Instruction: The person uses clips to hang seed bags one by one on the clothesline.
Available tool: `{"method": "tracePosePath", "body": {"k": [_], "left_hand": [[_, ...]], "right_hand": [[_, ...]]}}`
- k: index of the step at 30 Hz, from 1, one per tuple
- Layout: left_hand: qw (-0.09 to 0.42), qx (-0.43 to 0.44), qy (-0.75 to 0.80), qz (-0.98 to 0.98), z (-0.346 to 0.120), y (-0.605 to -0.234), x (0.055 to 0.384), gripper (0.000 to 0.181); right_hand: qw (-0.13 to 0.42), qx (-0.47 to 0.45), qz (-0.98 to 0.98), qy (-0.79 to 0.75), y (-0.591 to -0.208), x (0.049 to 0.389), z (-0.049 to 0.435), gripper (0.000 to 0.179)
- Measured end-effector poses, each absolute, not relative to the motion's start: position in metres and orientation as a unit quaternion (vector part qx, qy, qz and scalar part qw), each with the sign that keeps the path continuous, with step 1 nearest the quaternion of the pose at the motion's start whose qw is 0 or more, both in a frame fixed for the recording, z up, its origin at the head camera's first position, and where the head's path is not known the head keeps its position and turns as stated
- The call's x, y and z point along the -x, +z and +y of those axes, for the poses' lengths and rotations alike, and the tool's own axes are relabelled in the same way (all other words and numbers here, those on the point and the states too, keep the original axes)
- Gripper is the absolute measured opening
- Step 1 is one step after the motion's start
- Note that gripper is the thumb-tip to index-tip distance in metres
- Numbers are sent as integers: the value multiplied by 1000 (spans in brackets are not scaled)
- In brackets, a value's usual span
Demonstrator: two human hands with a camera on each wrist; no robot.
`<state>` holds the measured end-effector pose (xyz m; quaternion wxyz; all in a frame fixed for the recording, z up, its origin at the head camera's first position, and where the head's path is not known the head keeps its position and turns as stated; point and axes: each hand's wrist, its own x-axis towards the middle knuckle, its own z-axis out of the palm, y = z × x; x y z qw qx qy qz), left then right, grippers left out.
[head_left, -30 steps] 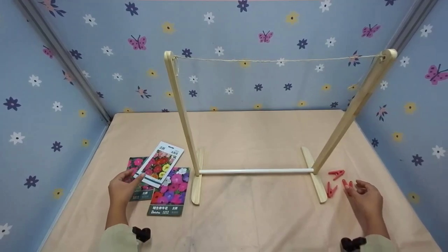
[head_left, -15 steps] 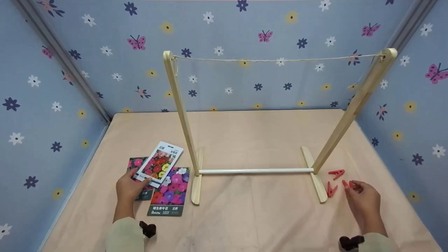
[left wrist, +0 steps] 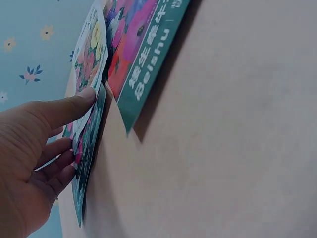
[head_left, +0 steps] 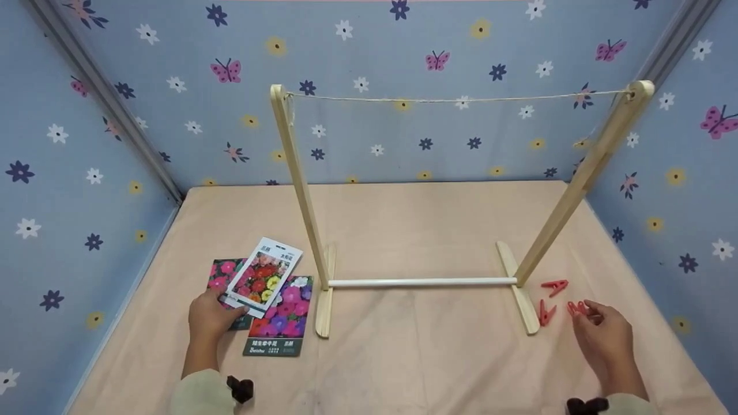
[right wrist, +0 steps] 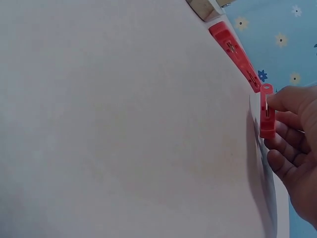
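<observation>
My left hand [head_left: 210, 317] pinches the lower corner of a white-bordered flower seed packet [head_left: 264, 276], its thumb on the front. That packet overlaps two dark-bordered seed packets, one at the left [head_left: 218, 274] and one lower right [head_left: 277, 328], both on the table. In the left wrist view, the thumb presses the white packet [left wrist: 91, 54] and the other fingers lie by its edge. Over at the right, my right hand [head_left: 606, 340] pinches a red clothespin [right wrist: 267, 116] between thumb and fingers. Two more red clothespins, one farther back [head_left: 554, 286] and one nearer [head_left: 546, 314], lie beside it.
Between my hands stands a wooden frame with a left post [head_left: 300, 190], a right post [head_left: 582, 184] and a white bottom rod [head_left: 421, 282]. A thin string [head_left: 450, 100] spans the tops. A peach cloth [head_left: 403, 357] covers the table; flowered walls surround it.
My left hand has moved right, its thumb now on the white packet's lower edge, and the packet has shifted slightly nearer. My right hand has drawn a clothespin slightly toward me, away from the others.
</observation>
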<state>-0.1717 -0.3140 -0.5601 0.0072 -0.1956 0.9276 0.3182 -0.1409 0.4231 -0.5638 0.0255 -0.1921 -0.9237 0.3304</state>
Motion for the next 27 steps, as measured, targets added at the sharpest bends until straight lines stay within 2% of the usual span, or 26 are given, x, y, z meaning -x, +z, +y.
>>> {"method": "tracePosePath", "body": {"k": [9,16,23,27], "left_hand": [[27,181,326,927,-318,-558,158,70],[49,182,334,924,-319,-557,156,72],[56,183,342,920,-319,-558,159,75],[51,176,351,918,-317,-557,160,75]], "right_hand": [[51,182,-920,343,-560,136,422,54],[36,199,-909,364,-561,135,422,49],[18,205,-918,338,-559,135,424,52],[27,210,-917,339,-558,132,426,44]]}}
